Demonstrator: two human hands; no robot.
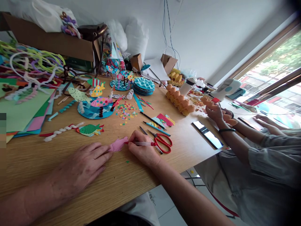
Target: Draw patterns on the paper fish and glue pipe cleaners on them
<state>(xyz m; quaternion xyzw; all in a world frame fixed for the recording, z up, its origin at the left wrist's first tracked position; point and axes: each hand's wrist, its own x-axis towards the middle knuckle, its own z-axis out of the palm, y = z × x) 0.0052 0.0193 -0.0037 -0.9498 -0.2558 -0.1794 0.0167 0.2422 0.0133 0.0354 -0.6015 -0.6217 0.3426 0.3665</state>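
Note:
My left hand (88, 161) lies flat on the table, its fingertips on the head end of a pink paper fish (118, 144). Dark red marks run along the fish's edge. In my right hand (144, 152) is a red pen (143, 143), pinched with its tip at the fish's tail. Just right of that hand lie red-handled scissors (164, 142) and a black pen (143, 129). Behind them are a blue pencil (157, 128) and a black pencil (152, 120). A finished-looking green paper fish (90, 129) rests beyond my left hand.
Behind stand a blue paper-plate scene (94, 111) with paper fish, scattered paper dots (127, 111) and stacked blue plates (144, 86). Colored paper sheets (21, 110) lie left. To the right are egg cartons (180, 102), a phone (207, 135) and a co-worker's hands (215, 113).

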